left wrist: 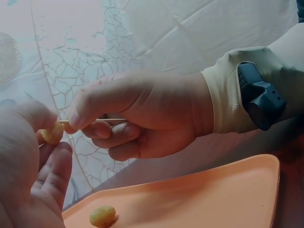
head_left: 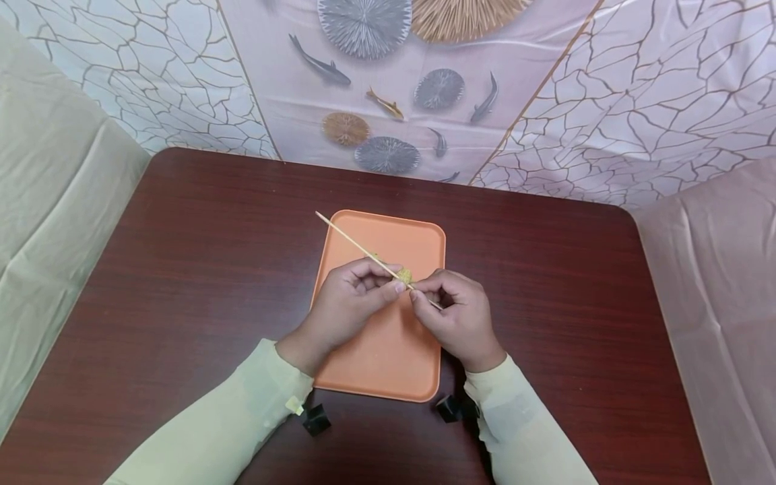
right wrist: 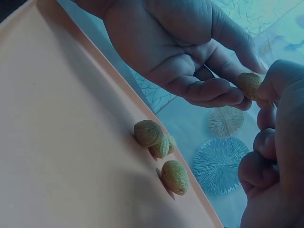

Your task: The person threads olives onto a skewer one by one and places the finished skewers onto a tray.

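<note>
A thin wooden skewer runs slantwise across both hands. Fingertips of my left hand hold a small yellow oval piece with a wrinkled surface, which looks like a small fruit. My right hand pinches the skewer between thumb and forefinger, right beside that piece. In the left wrist view the skewer meets the yellow piece near its top; whether it goes through, I cannot tell. Several similar yellow pieces lie on the orange tray below the hands.
The orange tray lies on a dark reddish-brown table. Black wrist cameras sit at both sleeves near the tray's front edge. Patterned cloth hangs behind the table, with pale cloth at the sides.
</note>
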The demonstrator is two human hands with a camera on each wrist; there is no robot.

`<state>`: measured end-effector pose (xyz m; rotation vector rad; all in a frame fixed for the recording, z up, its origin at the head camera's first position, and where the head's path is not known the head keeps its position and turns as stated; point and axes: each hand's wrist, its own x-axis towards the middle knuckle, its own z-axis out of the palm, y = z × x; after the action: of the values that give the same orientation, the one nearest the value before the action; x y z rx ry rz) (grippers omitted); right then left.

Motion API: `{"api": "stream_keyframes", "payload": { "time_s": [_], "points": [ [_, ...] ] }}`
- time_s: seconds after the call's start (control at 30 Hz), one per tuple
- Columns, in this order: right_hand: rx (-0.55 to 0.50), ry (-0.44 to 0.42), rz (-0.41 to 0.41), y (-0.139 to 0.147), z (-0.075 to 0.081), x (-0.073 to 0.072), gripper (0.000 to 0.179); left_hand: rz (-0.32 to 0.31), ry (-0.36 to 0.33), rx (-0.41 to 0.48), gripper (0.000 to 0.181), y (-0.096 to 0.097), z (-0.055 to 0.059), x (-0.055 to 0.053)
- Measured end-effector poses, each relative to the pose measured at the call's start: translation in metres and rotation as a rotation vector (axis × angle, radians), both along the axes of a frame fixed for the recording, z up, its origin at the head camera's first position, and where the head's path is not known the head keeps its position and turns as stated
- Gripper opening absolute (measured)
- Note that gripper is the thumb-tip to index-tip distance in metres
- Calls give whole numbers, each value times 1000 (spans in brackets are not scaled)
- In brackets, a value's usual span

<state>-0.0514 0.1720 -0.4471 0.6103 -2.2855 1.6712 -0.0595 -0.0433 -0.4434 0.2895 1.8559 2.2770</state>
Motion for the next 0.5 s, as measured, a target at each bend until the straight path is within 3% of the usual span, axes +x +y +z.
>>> {"api": "stream_keyframes", "payload": {
  "time_s": [0.13,0.3,0.5],
  "points": [
    [-39,-21,-19,1,-1,-1,6,-24,-14,-26,22,-1,1,0],
    [-63,-38,-48,3,-2,-2,10,-56,-4,-78,37,-3,4,-3],
    [-110,-58,-107,7,-7,-6,5,4,20,-104,56,-12,11,-12]
  ]
}}
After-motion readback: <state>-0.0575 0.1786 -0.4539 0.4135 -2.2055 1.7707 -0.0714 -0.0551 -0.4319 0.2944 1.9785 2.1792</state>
